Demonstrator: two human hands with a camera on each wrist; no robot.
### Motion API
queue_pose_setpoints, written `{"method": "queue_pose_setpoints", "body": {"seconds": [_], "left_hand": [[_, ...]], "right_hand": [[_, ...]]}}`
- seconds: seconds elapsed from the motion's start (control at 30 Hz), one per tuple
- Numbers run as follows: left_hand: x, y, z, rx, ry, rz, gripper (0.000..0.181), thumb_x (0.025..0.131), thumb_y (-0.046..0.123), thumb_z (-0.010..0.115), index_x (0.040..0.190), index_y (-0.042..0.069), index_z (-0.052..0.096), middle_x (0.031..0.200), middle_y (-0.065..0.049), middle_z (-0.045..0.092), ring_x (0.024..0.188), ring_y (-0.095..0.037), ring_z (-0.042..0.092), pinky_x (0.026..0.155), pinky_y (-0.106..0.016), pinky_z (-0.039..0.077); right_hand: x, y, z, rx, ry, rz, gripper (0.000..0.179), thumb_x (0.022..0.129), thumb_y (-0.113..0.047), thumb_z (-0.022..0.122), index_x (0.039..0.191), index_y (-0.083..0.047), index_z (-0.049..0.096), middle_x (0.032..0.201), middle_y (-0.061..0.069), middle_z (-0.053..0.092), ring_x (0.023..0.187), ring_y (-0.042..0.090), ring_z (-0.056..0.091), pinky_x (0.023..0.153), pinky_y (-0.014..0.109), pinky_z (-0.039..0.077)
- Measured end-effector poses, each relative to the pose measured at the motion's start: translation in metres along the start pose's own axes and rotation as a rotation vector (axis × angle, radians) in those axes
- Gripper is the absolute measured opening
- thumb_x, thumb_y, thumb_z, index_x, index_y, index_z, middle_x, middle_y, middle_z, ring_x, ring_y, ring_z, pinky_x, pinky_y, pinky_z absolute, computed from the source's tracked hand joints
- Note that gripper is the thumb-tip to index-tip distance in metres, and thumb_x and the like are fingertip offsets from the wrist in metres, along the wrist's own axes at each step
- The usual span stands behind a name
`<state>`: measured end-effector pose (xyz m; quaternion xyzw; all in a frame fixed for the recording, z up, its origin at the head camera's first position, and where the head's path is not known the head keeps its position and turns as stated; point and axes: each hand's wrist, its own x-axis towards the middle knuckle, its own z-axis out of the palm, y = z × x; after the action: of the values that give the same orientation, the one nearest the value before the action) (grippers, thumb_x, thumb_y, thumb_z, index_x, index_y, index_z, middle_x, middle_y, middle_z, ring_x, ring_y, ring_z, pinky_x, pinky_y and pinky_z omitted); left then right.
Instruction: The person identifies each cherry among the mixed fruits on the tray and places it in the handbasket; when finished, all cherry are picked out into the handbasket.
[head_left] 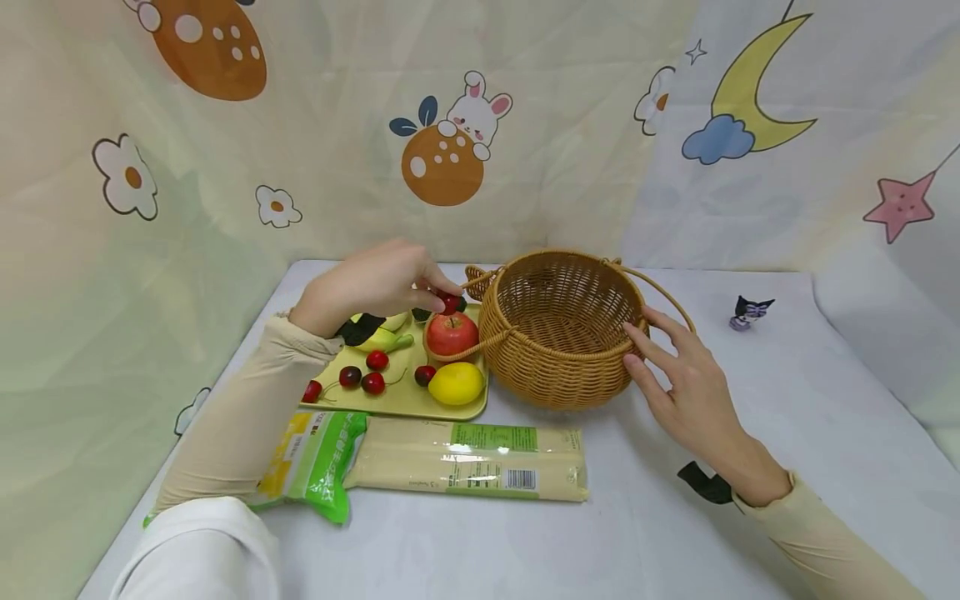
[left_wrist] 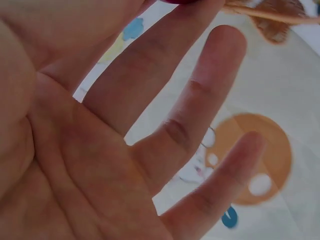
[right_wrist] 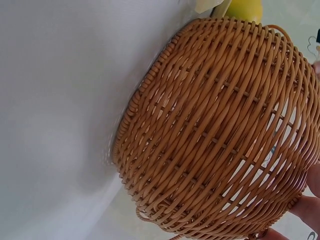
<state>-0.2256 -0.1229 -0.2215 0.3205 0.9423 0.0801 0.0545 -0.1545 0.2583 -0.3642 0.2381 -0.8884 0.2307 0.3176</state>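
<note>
My left hand (head_left: pixel 375 283) pinches a dark red cherry (head_left: pixel 450 302) above the yellow tray (head_left: pixel 408 406), left of the wicker basket (head_left: pixel 555 379). In the left wrist view only a red sliver of that cherry (left_wrist: pixel 179 1) shows at the top edge; the other fingers are spread. On the tray lie a red apple (head_left: pixel 452 335), a yellow lemon (head_left: pixel 456 383), several cherries (head_left: pixel 373 383) and a banana-like yellow fruit (head_left: pixel 381 340) partly behind my wrist. My right hand (head_left: pixel 690 387) holds the basket's right rim, fingertips over it and thumb outside. No fruit shows inside the basket.
In front of the tray lie a long cream-and-green package (head_left: pixel 480 458) and a green-and-yellow bag (head_left: pixel 315 462), partly covered by the left sleeve. The basket's handle (head_left: pixel 660 287) hangs down to the right. A small black-and-purple figurine (head_left: pixel 750 312) stands at the far right. A patterned curtain (head_left: pixel 570 125) closes off the back.
</note>
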Motion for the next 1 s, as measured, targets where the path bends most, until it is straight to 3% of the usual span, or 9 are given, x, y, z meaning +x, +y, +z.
{"method": "queue_pose_setpoints", "body": {"seconds": [0.17, 0.3, 0.53, 0.8, 1.0], "left_hand": [[0.024, 0.021, -0.005, -0.009, -0.061, -0.004, 0.033, 0.093, 0.026, 0.077, 0.125, 0.032, 0.075, 0.113, 0.006, 0.079, 0.084, -0.016, 0.064, 0.066, -0.029, 0.046], [0.043, 0.036, -0.007, -0.028, -0.077, 0.026, 0.032, 0.094, 0.026, 0.076, 0.125, 0.032, 0.074, 0.117, 0.008, 0.078, 0.087, -0.015, 0.063, 0.071, -0.028, 0.047], [0.076, 0.059, -0.006, 0.024, -0.094, 0.094, 0.030, 0.094, 0.029, 0.076, 0.124, 0.030, 0.076, 0.118, 0.010, 0.077, 0.099, -0.010, 0.066, 0.085, -0.028, 0.052], [0.111, 0.079, -0.005, 0.010, -0.134, 0.141, 0.030, 0.095, 0.027, 0.075, 0.124, 0.028, 0.076, 0.120, 0.009, 0.077, 0.113, -0.007, 0.068, 0.097, -0.026, 0.053], [0.135, 0.085, 0.007, 0.058, -0.188, 0.183, 0.029, 0.097, 0.028, 0.073, 0.126, 0.027, 0.076, 0.123, 0.007, 0.076, 0.114, -0.009, 0.069, 0.094, -0.026, 0.055]], "right_hand": [[0.000, 0.000, 0.000, 0.002, 0.003, -0.006, 0.046, 0.094, -0.011, 0.072, 0.140, -0.009, 0.065, 0.153, 0.020, 0.052, 0.134, 0.044, 0.052, 0.099, 0.065, 0.044], [0.000, 0.000, 0.000, 0.000, 0.004, -0.008, 0.047, 0.094, -0.011, 0.072, 0.140, -0.009, 0.065, 0.153, 0.021, 0.052, 0.134, 0.044, 0.052, 0.099, 0.064, 0.044], [0.000, 0.001, 0.000, -0.005, 0.003, -0.012, 0.048, 0.093, -0.011, 0.072, 0.140, -0.010, 0.064, 0.153, 0.020, 0.051, 0.134, 0.045, 0.052, 0.099, 0.064, 0.044], [0.000, 0.002, -0.002, -0.013, -0.001, -0.008, 0.048, 0.094, -0.012, 0.072, 0.141, -0.009, 0.064, 0.154, 0.020, 0.051, 0.134, 0.044, 0.052, 0.099, 0.064, 0.044], [-0.002, 0.000, -0.001, -0.007, -0.007, -0.012, 0.049, 0.092, -0.010, 0.073, 0.141, -0.009, 0.064, 0.155, 0.019, 0.050, 0.134, 0.044, 0.052, 0.099, 0.064, 0.045]]}}
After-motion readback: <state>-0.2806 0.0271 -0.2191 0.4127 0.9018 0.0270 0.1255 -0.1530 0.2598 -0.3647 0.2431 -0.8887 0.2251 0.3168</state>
